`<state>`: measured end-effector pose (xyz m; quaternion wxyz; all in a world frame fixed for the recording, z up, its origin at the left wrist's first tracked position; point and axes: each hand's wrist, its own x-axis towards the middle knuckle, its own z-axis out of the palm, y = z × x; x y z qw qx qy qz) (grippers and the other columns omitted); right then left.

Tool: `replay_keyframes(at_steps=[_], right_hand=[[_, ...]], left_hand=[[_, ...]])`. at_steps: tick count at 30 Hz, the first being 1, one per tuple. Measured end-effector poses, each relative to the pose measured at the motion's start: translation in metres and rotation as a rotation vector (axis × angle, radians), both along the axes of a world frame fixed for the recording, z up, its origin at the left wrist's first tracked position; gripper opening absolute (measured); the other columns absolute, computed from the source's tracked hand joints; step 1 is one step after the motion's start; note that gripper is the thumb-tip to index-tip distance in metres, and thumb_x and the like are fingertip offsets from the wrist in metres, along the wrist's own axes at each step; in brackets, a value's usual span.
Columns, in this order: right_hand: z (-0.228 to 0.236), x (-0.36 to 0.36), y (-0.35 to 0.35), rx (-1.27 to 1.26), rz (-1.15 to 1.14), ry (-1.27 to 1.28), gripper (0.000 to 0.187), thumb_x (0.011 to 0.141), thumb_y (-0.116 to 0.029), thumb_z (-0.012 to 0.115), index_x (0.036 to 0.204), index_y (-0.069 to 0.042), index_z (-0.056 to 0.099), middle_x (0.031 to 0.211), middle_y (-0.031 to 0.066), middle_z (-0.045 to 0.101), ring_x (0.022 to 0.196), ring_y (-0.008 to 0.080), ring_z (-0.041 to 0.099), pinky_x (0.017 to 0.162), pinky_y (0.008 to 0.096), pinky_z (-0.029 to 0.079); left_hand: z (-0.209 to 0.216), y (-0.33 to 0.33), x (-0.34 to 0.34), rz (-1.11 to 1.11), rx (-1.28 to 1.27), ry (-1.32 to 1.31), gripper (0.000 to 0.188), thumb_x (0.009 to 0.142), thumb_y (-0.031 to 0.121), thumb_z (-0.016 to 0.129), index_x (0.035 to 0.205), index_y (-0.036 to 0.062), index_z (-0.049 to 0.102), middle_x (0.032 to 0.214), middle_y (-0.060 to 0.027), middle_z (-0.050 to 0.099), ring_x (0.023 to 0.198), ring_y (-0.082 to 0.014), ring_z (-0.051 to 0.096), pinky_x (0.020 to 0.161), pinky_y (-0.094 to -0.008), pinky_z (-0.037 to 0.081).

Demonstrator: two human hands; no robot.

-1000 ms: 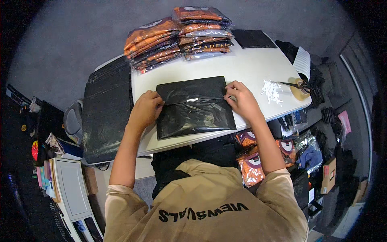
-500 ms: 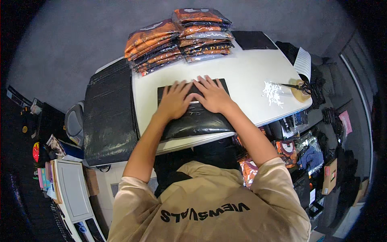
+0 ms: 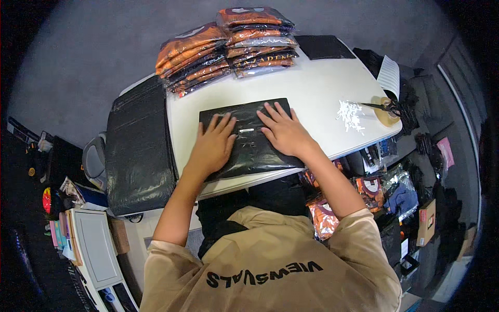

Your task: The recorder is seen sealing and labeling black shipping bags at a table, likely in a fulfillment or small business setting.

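Note:
A black plastic mailer bag (image 3: 246,151) lies flat on the white table (image 3: 322,83) right in front of me, with a small white strip on its middle. My left hand (image 3: 213,143) rests palm down on the bag's left side, fingers stretched out. On its right side lies my right hand (image 3: 283,130), also flat with the fingers spread. Neither hand grips anything. Beyond the bag rise two stacks of clear-wrapped folded garments, an orange and black left stack (image 3: 192,57) and a taller right stack (image 3: 260,44).
Large black plastic bags (image 3: 140,145) cover the table's left end. At the right are a heap of white paper strips (image 3: 351,115), black scissors (image 3: 382,107) and a tape roll (image 3: 389,118). A black bag (image 3: 325,48) lies at the far edge. Wrapped garments (image 3: 369,192) sit below the table, right.
My hands have moved apart, from close together at the bag's middle to its left and right sides. The white strip between them now shows more fully.

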<state>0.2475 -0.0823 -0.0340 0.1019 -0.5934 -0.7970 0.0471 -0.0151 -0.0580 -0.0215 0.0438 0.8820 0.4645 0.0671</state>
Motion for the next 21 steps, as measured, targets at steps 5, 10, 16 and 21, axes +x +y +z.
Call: replay_keyframes(at_steps=[5,10,16,21], right_hand=[[0.009,-0.014,-0.019,0.136,0.153,0.099,0.05,0.109,-0.039,0.054,0.153,-0.015,0.059,0.164,0.0197,0.048,0.154,0.042,0.041,0.124,0.0689,0.029],[0.007,-0.013,-0.028,0.152,0.034,0.045,0.051,0.108,-0.043,0.055,0.151,-0.014,0.062,0.163,0.0198,0.05,0.154,0.0407,0.041,0.122,0.067,0.032],[0.006,-0.023,-0.023,0.115,0.056,0.057,0.052,0.108,-0.045,0.057,0.148,-0.012,0.064,0.161,0.0205,0.051,0.154,0.0396,0.042,0.124,0.0639,0.032],[0.03,0.007,0.006,0.026,-0.091,0.094,0.046,0.103,-0.039,0.065,0.139,-0.009,0.068,0.144,0.0212,0.062,0.138,0.0399,0.056,0.117,0.0526,0.043]], left_hand=[[0.004,-0.019,0.013,-0.113,0.097,-0.105,0.049,0.111,0.032,0.052,0.156,0.0138,0.055,0.167,-0.0119,0.047,0.155,-0.0432,0.037,0.126,-0.0647,0.027],[0.011,-0.021,0.014,0.025,0.14,-0.05,0.046,0.11,0.036,0.054,0.149,0.0139,0.062,0.16,-0.013,0.055,0.152,-0.0433,0.041,0.124,-0.0634,0.031],[0.005,-0.014,0.021,-0.048,0.174,-0.169,0.04,0.108,0.033,0.058,0.139,0.011,0.07,0.15,-0.0144,0.063,0.142,-0.0405,0.053,0.121,-0.0593,0.036],[0.028,0.039,-0.01,0.17,0.072,-0.178,0.032,0.101,0.031,0.066,0.115,0.0042,0.079,0.114,-0.022,0.075,0.109,-0.0419,0.069,0.099,-0.0504,0.054]])
